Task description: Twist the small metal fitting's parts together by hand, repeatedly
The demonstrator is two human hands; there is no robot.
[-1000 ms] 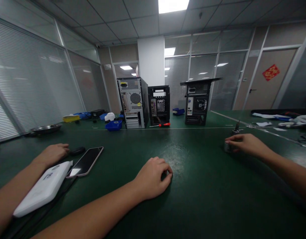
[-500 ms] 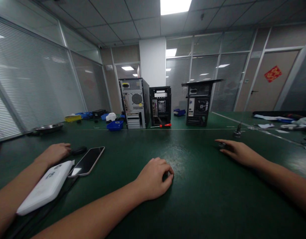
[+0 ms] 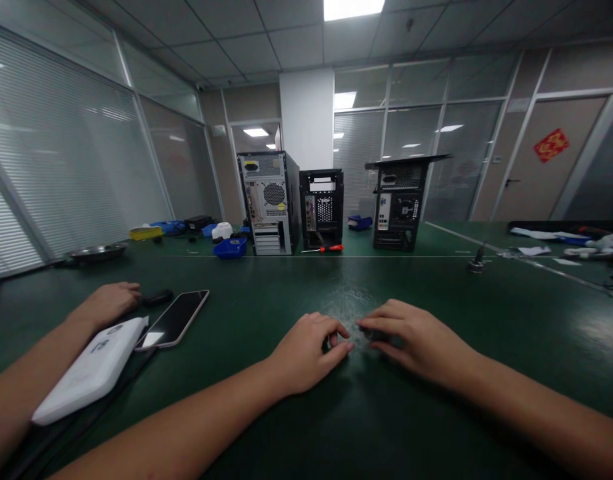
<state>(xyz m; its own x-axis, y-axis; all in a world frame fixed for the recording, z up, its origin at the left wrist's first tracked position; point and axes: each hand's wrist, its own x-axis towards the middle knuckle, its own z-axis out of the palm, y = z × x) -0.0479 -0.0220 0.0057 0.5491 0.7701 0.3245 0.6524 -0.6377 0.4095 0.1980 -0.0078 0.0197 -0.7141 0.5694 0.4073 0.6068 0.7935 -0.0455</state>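
My left hand [image 3: 309, 353] rests on the green table [image 3: 386, 427] with its fingers curled. Something small, dark and metallic shows between its thumb and forefinger, too hidden to name. Just to the right, my right hand [image 3: 411, 333] faces it across a narrow gap. Its thumb and fingers pinch a small dark metal piece [image 3: 373, 333], blurred and partly covered. Farther back on the right stands a small metal part with a pointed top [image 3: 477, 261], apart from both hands.
Three computer cases [image 3: 269, 203] stand at the back, with a red-handled screwdriver [image 3: 331, 248] before the middle one. Blue bins [image 3: 230, 249] sit nearby. At left lie a phone [image 3: 179, 320], a white box-shaped device [image 3: 94, 367] and another person's hand [image 3: 106, 303].
My right hand has moved left from the right side of the table, bringing the small metal piece close to my left hand. The left hand has barely moved.
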